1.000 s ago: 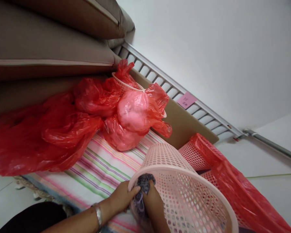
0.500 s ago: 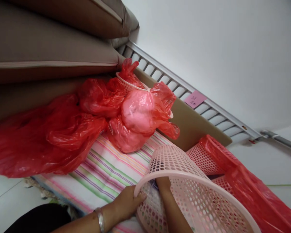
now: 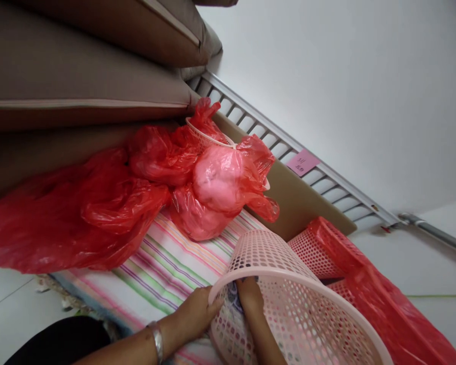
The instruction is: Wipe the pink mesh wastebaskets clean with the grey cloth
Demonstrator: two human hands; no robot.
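A pink perforated plastic basket [image 3: 296,304] lies tilted on the striped cloth [image 3: 152,268], its wide mouth facing me. My left hand [image 3: 197,310], with a silver bracelet at the wrist, grips the basket's rim on the left side. My right hand [image 3: 251,295] reaches inside the basket and is closed on a bluish-purple item [image 3: 233,299] near the inner wall; part of that item and the fingertips are hidden. Beyond the basket, tied red plastic bags [image 3: 220,182] with pink contents are heaped on the cloth.
A large red bag [image 3: 61,223] spreads over the left side. More pink baskets [image 3: 315,251] with red plastic [image 3: 387,299] lie at the right. Behind stand a radiator [image 3: 258,121] with a pink note [image 3: 303,162], a tan board [image 3: 304,203] and brown cushions [image 3: 79,76].
My right hand has drawn back slightly toward the basket's mouth, and more of the bluish-purple item shows. My left hand stays on the rim. The view has shifted slightly.
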